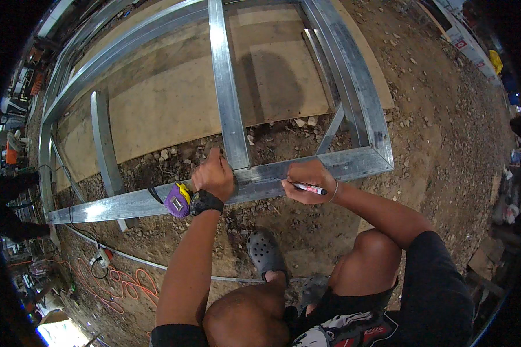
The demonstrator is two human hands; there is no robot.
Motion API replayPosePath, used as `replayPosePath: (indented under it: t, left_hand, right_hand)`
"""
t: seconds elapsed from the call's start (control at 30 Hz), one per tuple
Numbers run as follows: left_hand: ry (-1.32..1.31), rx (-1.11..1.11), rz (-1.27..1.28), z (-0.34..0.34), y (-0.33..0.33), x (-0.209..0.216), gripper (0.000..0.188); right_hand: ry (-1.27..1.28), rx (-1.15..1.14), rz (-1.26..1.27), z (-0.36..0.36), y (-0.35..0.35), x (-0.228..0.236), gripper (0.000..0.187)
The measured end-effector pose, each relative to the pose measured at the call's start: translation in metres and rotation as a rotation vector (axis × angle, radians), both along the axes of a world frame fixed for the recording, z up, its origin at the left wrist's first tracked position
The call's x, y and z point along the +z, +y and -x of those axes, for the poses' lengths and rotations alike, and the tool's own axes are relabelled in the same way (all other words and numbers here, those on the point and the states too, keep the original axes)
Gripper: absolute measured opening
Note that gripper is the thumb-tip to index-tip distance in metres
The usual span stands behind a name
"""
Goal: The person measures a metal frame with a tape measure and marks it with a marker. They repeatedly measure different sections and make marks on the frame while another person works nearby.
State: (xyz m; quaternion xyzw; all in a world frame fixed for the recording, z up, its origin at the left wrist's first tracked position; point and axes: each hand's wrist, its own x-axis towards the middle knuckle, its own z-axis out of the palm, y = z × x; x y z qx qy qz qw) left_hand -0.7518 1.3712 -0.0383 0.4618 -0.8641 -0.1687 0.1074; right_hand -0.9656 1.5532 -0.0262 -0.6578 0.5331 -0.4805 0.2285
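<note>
My left hand (pixel 214 172) rests fist-like on the near rail of a galvanized steel stud frame (pixel 359 163), just where an upright stud (pixel 228 98) meets it. A black wristwatch (pixel 205 202) is on that wrist. A purple and yellow tape measure (pixel 178 200) lies against the rail beside the wrist. My right hand (pixel 307 180) grips a white marker pen (pixel 308 188) with its tip on the rail. I am squatting, with my knees at the bottom of the view.
The frame lies over plywood sheets (pixel 173 110) on stony dirt ground (pixel 440 133). An orange extension cord (pixel 127 283) and a white cable (pixel 139 260) trail at lower left. My grey clog (pixel 264 251) stands below the rail. Clutter lines both edges.
</note>
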Motion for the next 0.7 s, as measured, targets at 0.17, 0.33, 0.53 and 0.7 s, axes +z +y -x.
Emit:
replayPosePath:
  t: [0.17,0.33,0.53,0.7]
  left_hand:
    - [-0.025,-0.001,0.010,-0.0012,0.0006,0.0007,0.023]
    - [0.005,0.003,0.008,-0.0003,0.0021,0.0031,0.015]
    - [0.037,-0.011,0.017,0.0002,0.0016,0.0039,0.016]
    - [0.025,-0.005,0.023,-0.0010,0.0021,0.0045,0.017]
  right_hand:
    - [-0.115,-0.042,-0.009,-0.0049,0.0019,-0.0020,0.030]
    - [-0.064,-0.040,-0.023,-0.0027,0.0024,-0.0068,0.030]
    - [-0.048,-0.041,0.013,-0.0023,0.0021,-0.0074,0.028]
    - [-0.043,-0.062,0.029,-0.0051,0.0009,-0.0047,0.025]
